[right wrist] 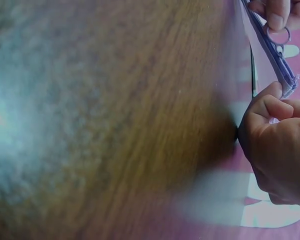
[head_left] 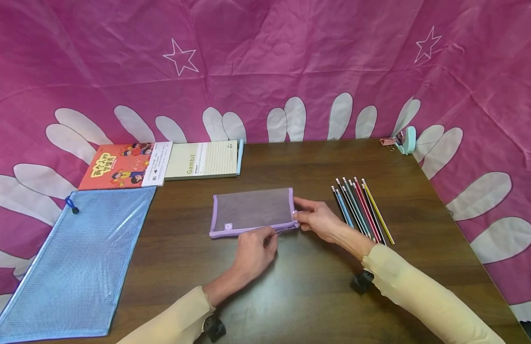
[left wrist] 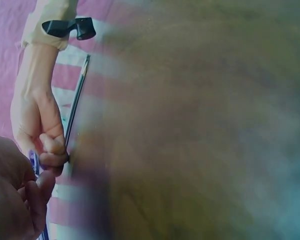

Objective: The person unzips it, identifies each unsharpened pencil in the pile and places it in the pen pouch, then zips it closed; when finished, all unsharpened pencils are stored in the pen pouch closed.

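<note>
A mesh zipper pouch with lilac trim lies flat on the wooden table, its zipper along the edge nearest me. My left hand pinches the zipper's ring pull, which shows between thumb and finger in the right wrist view. At the pouch's near right corner, my right hand grips the lilac edge between thumb and fingers. A loose bundle of pencils in blue, dark, red and yellow lies just right of that hand. In the left wrist view both hands are close together and the pouch is mostly hidden.
A large blue mesh bag with a cord toggle covers the table's left side. Behind it lie a red picture book and a cream Gambit notebook. A mint-coloured clip sits at the far right corner. Pink cloth hangs behind.
</note>
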`<state>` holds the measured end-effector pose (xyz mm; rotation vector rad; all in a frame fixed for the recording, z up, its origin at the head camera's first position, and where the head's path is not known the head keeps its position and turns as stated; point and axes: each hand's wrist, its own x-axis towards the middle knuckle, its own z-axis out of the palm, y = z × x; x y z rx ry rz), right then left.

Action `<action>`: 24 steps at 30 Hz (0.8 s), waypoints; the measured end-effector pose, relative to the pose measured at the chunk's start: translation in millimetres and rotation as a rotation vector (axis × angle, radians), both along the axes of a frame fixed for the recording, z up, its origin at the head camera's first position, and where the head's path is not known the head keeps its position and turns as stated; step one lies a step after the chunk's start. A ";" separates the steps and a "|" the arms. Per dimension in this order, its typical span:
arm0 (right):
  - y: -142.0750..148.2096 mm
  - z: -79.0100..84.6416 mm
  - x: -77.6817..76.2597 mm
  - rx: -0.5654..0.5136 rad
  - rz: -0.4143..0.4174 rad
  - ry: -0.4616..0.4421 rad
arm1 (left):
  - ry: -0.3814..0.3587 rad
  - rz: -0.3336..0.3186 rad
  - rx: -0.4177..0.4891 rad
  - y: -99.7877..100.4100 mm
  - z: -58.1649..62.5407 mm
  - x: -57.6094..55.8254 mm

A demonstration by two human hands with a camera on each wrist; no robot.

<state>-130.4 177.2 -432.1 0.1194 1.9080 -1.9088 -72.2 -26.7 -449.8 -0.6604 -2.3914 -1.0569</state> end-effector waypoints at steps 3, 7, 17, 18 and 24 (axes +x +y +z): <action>2.0 1.2 -0.6 0.010 0.010 -0.006 | -0.005 0.006 0.003 -5.2 0.8 0.7; 3.6 3.1 -0.8 0.035 0.024 -0.018 | -0.033 0.012 -0.008 -14.0 0.9 1.4; 1.6 3.1 -0.9 -0.022 -0.004 -0.021 | -0.079 -0.003 -0.022 -27.9 0.9 1.3; 1.7 2.9 -0.8 -0.029 -0.010 -0.019 | -0.076 -0.004 -0.023 -28.9 0.6 1.2; 5.7 1.8 -1.8 -0.025 -0.010 -0.007 | -0.066 0.009 -0.019 -38.6 -0.9 2.6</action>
